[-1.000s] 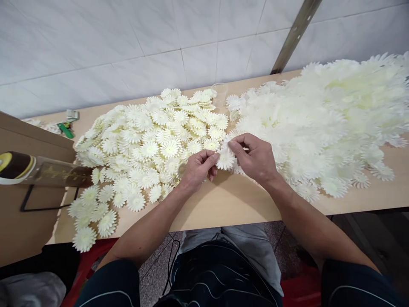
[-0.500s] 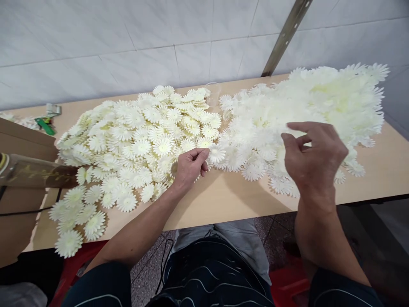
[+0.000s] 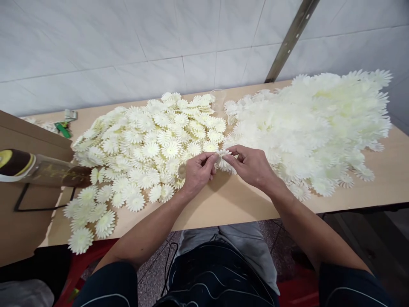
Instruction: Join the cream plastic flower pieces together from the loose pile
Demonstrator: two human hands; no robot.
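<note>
Between my two hands is a white daisy-shaped artificial flower (image 3: 226, 163), its petals spread out. My left hand (image 3: 200, 169) pinches it at its left side, fingers closed. From the right, my right hand (image 3: 251, 165) grips its edge between thumb and forefinger. To the left spreads a heap of cream-yellow artificial flowers (image 3: 137, 149), several lying apart at its front left. On the right rises a bigger pile of whiter, sheer-looking petal layers (image 3: 306, 128), reaching close to my right hand. The fingertips hide part of the held flower.
The wooden table (image 3: 211, 209) has its front edge before my lap. A clear brown-lidded bottle (image 3: 44, 166) lies tilted by a cardboard box (image 3: 25, 230) at the left. A green-handled tool (image 3: 63, 129) lies at the back left, and a metal strip (image 3: 290, 42) stands against the tiled wall.
My right hand has come left from above the right pile and now grips the flower beside my left hand. My left hand stays closed on the flower. The view has shifted slightly.
</note>
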